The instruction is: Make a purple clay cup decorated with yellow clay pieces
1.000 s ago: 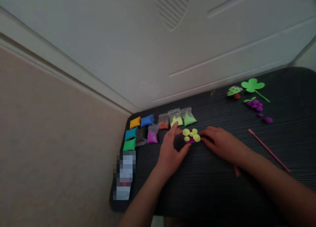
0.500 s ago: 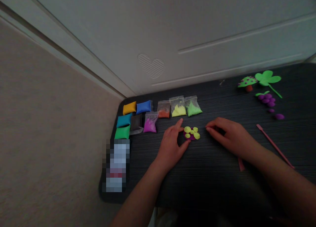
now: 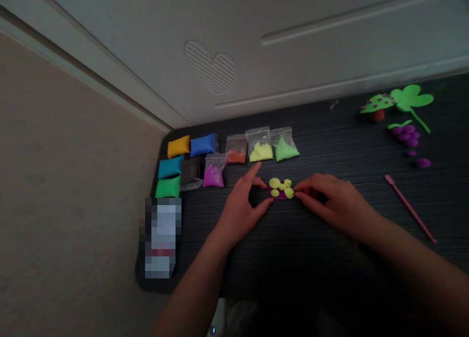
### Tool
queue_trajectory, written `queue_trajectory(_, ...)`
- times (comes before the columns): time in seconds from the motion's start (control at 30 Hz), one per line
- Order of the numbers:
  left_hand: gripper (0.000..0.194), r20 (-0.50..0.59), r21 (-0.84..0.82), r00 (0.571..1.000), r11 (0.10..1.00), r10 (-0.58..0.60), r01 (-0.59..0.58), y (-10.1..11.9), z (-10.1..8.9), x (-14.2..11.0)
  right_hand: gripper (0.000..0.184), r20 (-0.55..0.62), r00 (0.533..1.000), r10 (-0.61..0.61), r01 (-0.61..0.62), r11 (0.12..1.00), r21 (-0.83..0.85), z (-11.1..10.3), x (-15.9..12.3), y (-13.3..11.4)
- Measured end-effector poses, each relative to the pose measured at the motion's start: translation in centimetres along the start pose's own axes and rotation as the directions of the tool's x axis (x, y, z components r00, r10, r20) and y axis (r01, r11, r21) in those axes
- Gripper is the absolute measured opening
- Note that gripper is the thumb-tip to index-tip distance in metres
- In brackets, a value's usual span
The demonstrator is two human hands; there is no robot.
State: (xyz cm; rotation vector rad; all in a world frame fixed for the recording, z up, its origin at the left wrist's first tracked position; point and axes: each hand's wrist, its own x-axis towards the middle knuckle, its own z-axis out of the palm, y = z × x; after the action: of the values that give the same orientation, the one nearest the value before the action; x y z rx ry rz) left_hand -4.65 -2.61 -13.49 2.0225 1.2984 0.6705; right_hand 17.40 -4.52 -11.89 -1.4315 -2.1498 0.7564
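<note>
A small purple clay piece [image 3: 282, 196] with several flattened yellow clay discs on top lies on the dark table between my hands. My left hand [image 3: 240, 200] is open at its left side, index finger stretched out and thumb tip at the lower left edge. From the right, my right hand [image 3: 331, 198] is closed in a pinch, its thumb and fingertips at the right end of the piece, by a yellow disc. What exactly lies between those fingertips is partly hidden.
Small bags of coloured clay, among them a yellow bag [image 3: 261, 151] and a pink bag [image 3: 214, 173], stand behind my left hand. A pink modelling tool [image 3: 410, 209] lies at right. Beyond it are a clay mushroom [image 3: 378, 107], a green clover [image 3: 408, 100] and purple clay grapes [image 3: 406, 134].
My right hand has moved left until its fingertips meet the clay piece's right end. My left thumb and fingers have drawn back slightly to its left edge. The view has shifted.
</note>
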Motion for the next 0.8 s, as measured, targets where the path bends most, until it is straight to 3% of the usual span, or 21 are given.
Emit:
queue_trajectory(0.6,0.073,-0.008,-0.026,0.999,0.999,0.036,-0.036,0.25,-0.15,-0.08,0.014,0.000,1.000,-0.014,0.014,0.999,-0.042,0.29,0.02,-0.01)
queue_trajectory(0.8,0.027,-0.223,0.042,0.971,0.996,0.085,-0.077,0.39,0.32,0.70,0.014,-0.012,1.000,-0.015,0.015,0.998,-0.053,0.26,0.01,-0.14)
